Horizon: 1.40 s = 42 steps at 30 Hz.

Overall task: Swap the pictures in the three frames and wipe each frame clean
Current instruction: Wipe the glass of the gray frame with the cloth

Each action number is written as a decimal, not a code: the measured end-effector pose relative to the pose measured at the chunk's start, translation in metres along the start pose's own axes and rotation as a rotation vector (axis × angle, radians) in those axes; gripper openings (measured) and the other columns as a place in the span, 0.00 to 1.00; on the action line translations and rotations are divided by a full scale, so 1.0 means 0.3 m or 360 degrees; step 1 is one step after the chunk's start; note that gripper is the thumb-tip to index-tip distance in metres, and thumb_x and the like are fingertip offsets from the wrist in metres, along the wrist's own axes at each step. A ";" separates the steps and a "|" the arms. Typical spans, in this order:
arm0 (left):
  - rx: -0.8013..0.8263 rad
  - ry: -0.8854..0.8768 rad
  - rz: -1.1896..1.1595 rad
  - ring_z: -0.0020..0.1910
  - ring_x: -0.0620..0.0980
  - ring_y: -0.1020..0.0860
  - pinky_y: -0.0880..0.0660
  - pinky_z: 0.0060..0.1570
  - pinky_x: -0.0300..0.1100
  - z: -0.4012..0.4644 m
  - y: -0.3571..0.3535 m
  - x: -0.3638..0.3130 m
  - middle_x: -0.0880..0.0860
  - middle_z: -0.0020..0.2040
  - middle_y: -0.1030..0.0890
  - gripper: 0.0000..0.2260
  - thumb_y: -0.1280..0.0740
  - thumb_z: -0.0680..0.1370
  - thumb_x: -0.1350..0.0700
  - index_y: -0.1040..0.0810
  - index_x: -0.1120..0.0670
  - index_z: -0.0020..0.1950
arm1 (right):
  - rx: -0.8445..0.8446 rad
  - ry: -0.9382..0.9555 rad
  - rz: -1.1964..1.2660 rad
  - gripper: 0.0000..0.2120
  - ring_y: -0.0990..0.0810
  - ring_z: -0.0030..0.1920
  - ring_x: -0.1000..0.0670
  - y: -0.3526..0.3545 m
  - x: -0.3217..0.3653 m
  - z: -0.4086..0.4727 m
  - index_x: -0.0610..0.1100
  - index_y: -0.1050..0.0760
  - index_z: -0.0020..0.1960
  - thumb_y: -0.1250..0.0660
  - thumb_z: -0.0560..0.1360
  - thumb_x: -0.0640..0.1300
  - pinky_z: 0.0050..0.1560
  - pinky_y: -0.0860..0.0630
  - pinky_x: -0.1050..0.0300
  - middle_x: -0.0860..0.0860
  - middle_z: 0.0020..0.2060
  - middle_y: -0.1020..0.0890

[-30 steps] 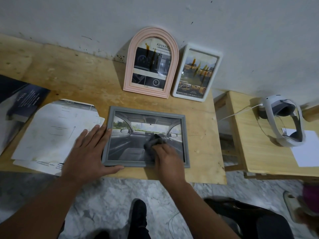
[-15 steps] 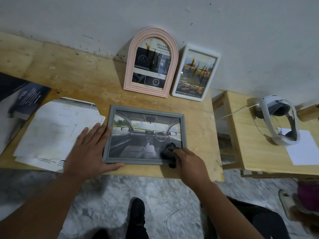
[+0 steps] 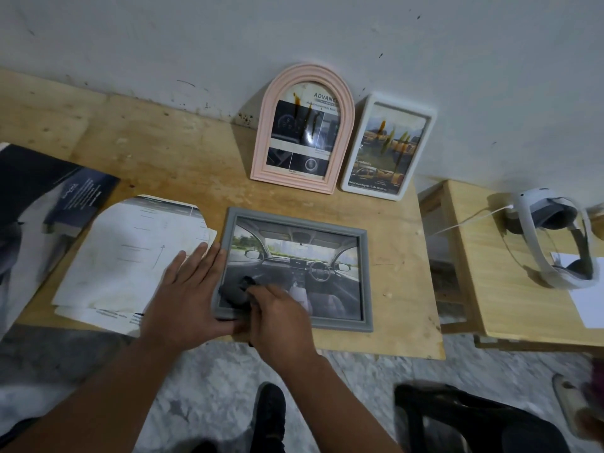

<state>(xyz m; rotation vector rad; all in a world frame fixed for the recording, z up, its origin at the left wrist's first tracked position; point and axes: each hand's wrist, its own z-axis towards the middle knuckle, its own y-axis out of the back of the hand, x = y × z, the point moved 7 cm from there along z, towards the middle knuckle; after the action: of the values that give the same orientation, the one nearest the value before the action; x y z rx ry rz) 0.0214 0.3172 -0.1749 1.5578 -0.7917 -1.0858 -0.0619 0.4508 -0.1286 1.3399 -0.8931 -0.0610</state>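
Head view: grey frame (image 3: pixel 365 282) lies flat on the desk (image 3: pixel 183 158), near the front edge, w/ a car-interior picture under the glass. Left hand (image 3: pixel 188 295) rests palm-down at the frame's left side; fingers (image 3: pixel 196 256) straight and slightly spread, tips partly on the frame's left border, partly on the white papers (image 3: pixel 130 253) beside it. Thumb runs along the frame's lower-left corner. Right hand (image 3: pixel 277 322) sits over the frame's lower-left area, fingers curled and clamped on a dark cloth (image 3: pixel 237 292), which is pressed against the glass. Right hand is motion-blurred.

Rear of desk: pink arched frame (image 3: pixel 266 125) and white rectangular frame (image 3: pixel 359 152) stand side by side, both leaning on the wall (image 3: pixel 294 27), approx. touching each other. Both hold printed car pictures; brownish streaks visible on each glass front.

Left of papers: dark brochure (image 3: pixel 81 194), partly cut off by the view edge. Right side: a second, lighter wooden table (image 3: pixel 490 273), separate from the desk, carries a white headset (image 3: pixel 536 237) w/ a white cable (image 3: pixel 464 220) and a sheet of white paper (image 3: pixel 588 302). Below the desk: marbled floor (image 3: pixel 202 387) and a dark shoe (image 3: pixel 268 413).
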 end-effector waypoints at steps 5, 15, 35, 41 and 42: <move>0.0000 -0.0043 0.0015 0.84 0.54 0.45 0.42 0.79 0.62 0.003 -0.012 0.001 0.55 0.85 0.43 0.57 0.42 0.69 0.19 0.41 0.59 0.83 | 0.0065 -0.0100 0.0283 0.15 0.19 0.46 0.45 -0.055 0.032 0.045 0.47 0.20 0.59 0.41 0.76 0.42 0.41 0.26 0.56 0.47 0.50 0.16; 0.0013 -0.0004 0.0018 0.85 0.54 0.47 0.42 0.80 0.62 0.004 0.001 0.000 0.55 0.85 0.45 0.60 0.43 0.67 0.16 0.45 0.59 0.84 | -0.0512 -0.0628 0.0574 0.09 0.17 0.47 0.57 0.359 -0.410 0.081 0.49 0.17 0.58 0.33 0.80 0.43 0.47 0.20 0.56 0.54 0.45 0.14; 0.0000 0.0004 -0.0033 0.85 0.53 0.48 0.42 0.80 0.61 0.004 0.004 0.000 0.53 0.86 0.46 0.59 0.43 0.68 0.16 0.46 0.57 0.85 | 0.0143 -0.1080 0.2883 0.25 0.21 0.62 0.38 0.089 -0.264 0.078 0.39 0.28 0.73 0.30 0.78 0.45 0.54 0.18 0.46 0.37 0.68 0.23; 0.0011 0.0019 -0.0029 0.85 0.52 0.49 0.43 0.80 0.61 0.002 0.000 0.002 0.53 0.86 0.47 0.59 0.44 0.68 0.16 0.46 0.57 0.85 | 0.0143 -0.1125 0.3309 0.27 0.20 0.60 0.35 0.101 -0.246 0.070 0.42 0.27 0.72 0.45 0.75 0.30 0.53 0.19 0.36 0.35 0.66 0.23; 0.0011 0.0020 -0.0027 0.85 0.52 0.49 0.43 0.80 0.61 0.002 -0.001 0.002 0.53 0.86 0.47 0.59 0.44 0.67 0.16 0.46 0.57 0.85 | 0.0182 -0.1092 0.3368 0.28 0.22 0.63 0.32 0.105 -0.234 0.071 0.42 0.28 0.73 0.47 0.75 0.30 0.57 0.21 0.31 0.34 0.69 0.25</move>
<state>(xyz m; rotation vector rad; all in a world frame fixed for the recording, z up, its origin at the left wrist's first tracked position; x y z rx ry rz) 0.0211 0.3165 -0.1752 1.5785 -0.7758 -1.0857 -0.1361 0.4785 -0.1392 -0.1453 -2.4731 1.2110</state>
